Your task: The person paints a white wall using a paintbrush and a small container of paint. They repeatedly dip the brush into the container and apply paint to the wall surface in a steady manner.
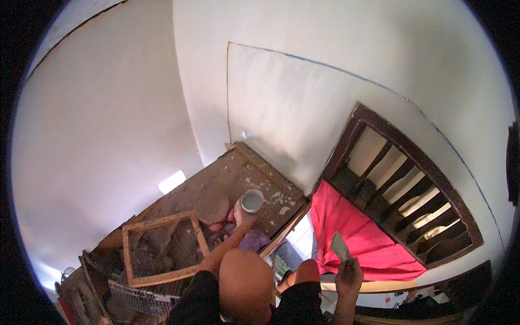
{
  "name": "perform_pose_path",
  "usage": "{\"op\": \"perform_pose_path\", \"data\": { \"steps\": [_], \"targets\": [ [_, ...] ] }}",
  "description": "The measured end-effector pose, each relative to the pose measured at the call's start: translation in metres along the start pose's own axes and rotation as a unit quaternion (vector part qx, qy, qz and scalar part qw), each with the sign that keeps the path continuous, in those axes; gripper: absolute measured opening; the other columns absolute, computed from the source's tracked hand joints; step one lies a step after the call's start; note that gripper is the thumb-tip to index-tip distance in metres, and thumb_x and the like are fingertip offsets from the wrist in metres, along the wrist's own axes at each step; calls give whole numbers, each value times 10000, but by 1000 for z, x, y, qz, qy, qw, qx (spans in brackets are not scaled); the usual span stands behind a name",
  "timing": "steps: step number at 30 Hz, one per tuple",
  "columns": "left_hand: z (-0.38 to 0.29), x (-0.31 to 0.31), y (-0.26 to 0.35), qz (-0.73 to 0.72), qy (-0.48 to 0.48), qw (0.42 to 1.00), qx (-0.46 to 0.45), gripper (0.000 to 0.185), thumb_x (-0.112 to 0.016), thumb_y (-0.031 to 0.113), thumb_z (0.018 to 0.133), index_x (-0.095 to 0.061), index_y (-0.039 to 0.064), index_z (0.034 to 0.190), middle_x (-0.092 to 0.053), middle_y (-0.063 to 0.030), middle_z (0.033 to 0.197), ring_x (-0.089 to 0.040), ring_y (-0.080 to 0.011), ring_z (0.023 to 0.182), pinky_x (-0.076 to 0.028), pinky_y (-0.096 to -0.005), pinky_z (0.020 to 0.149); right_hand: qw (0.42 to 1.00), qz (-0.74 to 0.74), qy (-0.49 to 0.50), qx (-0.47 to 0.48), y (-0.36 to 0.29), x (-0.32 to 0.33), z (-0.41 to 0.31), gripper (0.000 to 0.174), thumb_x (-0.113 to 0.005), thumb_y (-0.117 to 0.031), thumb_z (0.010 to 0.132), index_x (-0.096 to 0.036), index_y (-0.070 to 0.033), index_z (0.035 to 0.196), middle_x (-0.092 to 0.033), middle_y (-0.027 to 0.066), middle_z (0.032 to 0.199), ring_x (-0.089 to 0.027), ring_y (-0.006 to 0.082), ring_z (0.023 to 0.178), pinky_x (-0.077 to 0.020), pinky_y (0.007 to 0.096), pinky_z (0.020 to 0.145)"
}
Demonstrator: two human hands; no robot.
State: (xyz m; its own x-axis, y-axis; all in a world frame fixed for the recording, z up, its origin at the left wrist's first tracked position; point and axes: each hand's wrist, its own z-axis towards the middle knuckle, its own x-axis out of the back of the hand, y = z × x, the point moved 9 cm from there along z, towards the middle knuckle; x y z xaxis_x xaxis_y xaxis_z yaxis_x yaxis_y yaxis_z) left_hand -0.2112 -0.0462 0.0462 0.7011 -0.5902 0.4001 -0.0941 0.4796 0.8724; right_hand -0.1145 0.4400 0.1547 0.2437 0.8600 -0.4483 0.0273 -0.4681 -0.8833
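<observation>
My left hand [243,219] is wrapped around a white tub [252,201] holding pale grey-white matter, above a dusty wooden cabinet top [227,170]. Out to the right, my right hand [350,274] grips a flat, wide-bladed tool [340,246] that looks like a putty knife, with its pale blade pointing up. Behind that blade hangs a red cloth [361,235]. The white wall [284,93] rises beyond both hands and bears grey smudges.
Pale flakes [280,199] litter the wooden top near the wall. A wooden frame [129,256], a round dusty object [213,207] and purple cloth [254,240] lie left of and below the tub. A dark baluster opening [390,166] and a thin cable [325,65] mark the wall.
</observation>
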Motion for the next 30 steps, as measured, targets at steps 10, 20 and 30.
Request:
{"op": "perform_pose_path", "data": {
  "steps": [10, 20, 30],
  "targets": [
    [10, 101, 125, -123, -7, 990, -68, 816, -945, 282, 567, -528, 22, 1219, -658, -154, 1167, -642, -277, 1090, -509, -405, 950, 946, 296, -81, -101, -8, -63, 9, 224, -623, -158, 983, -627, 24, 1113, -678, 120, 1135, -636, 198, 1052, -549, 277, 928],
    [40, 193, 302, -120, -103, 969, -191, 872, -948, 231, 588, -494, -7, 1294, -642, -139, 1230, -623, -235, 1142, -499, -371, 994, 974, 124, -50, 185, -145, -98, 42, 259, -615, -177, 995, -587, -11, 1192, -630, 148, 1249, -590, 267, 1176, -504, 360, 974],
    [6, 191, 381, -182, -195, 946, -187, 845, -938, 222, 564, -536, 2, 1274, -657, -121, 1219, -622, -205, 1128, -480, -333, 997, 862, 19, -244, 443, -294, -268, -18, 300, -641, -156, 973, -538, -13, 1215, -666, 171, 1147, -672, 250, 1053, -605, 359, 881]
  ]
}}
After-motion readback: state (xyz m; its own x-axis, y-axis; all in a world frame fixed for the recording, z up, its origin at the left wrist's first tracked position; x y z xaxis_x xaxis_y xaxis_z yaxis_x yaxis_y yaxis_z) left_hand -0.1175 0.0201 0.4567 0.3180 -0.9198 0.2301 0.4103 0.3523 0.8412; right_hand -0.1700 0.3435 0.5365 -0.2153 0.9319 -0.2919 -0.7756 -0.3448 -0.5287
